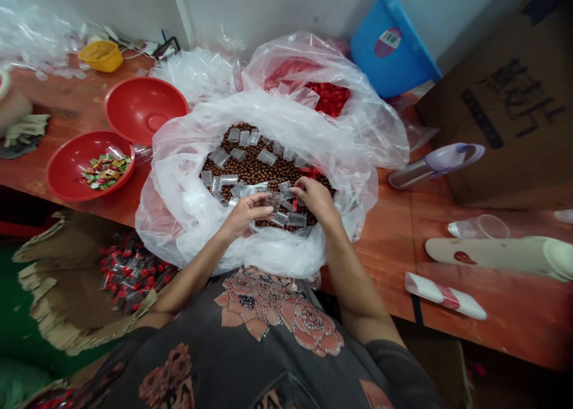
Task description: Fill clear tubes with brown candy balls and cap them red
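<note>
On the wooden bench (394, 236), a clear plastic bag (179, 218) holds small brown balls (255, 170) and clear sachets (228, 180); among them, the left hand (244, 213) is half open, the right hand (313, 197) curled, its grip unclear.

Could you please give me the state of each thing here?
left hand, half-curled at clear packets
right hand, bent over the packets
large clear plastic bag, open, holding brown balls
second clear bag, open, showing red contents
near red bowl, upright, holding wrapped sweets
blue bucket, tipped over

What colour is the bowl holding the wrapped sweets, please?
The bowl is red, best seen in the head view.
</note>
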Available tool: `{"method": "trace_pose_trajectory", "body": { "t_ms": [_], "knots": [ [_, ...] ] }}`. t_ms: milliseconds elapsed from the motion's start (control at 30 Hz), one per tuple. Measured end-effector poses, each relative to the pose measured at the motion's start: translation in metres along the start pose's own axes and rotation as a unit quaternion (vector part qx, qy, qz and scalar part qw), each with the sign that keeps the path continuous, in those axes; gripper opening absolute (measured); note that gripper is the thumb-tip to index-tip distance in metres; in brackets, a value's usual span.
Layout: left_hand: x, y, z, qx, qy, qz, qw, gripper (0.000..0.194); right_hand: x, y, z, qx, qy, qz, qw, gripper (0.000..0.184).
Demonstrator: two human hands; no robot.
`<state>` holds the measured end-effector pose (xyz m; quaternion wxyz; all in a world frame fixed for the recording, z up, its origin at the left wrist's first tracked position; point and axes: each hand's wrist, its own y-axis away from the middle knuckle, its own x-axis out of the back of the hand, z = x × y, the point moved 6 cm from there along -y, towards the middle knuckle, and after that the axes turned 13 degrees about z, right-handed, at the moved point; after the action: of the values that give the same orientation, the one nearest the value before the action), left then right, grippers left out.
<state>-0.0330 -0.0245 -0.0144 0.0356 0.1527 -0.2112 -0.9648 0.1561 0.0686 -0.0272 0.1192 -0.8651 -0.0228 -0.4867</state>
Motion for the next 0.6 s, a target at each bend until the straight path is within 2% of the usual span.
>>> {"method": "trace_pose_trajectory", "body": {
  "t_ms": [67, 167, 233, 333, 433, 600],
  "knots": [
    [-0.001, 0.001, 0.001, 0.004, 0.011, -0.005, 1.000, 0.048, 0.000, 0.003, 0.004, -0.019, -0.052, 0.016, 0.998, 0.015],
    [-0.001, 0.000, 0.002, 0.003, 0.016, -0.015, 1.000, 0.048, 0.007, 0.007, 0.007, -0.057, -0.184, 0.098, 0.976, 0.018],
    [0.001, -0.001, 0.000, -0.001, 0.011, -0.015, 1.000, 0.048, 0.012, 0.012, 0.006, -0.099, -0.313, 0.139, 0.934, 0.024],
    [0.001, 0.000, -0.004, -0.009, 0.000, -0.024, 1.000, 0.045, 0.016, 0.020, 0.003, -0.169, -0.462, 0.156, 0.857, 0.028],
    [-0.005, 0.004, -0.009, -0.009, -0.015, -0.049, 0.999, 0.043, 0.019, 0.027, 0.002, -0.216, -0.513, 0.157, 0.816, 0.031],
    [-0.013, 0.009, -0.019, 0.005, -0.046, -0.064, 0.997, 0.040, 0.016, 0.034, 0.003, -0.264, -0.549, 0.143, 0.780, 0.033]
  ]
}}
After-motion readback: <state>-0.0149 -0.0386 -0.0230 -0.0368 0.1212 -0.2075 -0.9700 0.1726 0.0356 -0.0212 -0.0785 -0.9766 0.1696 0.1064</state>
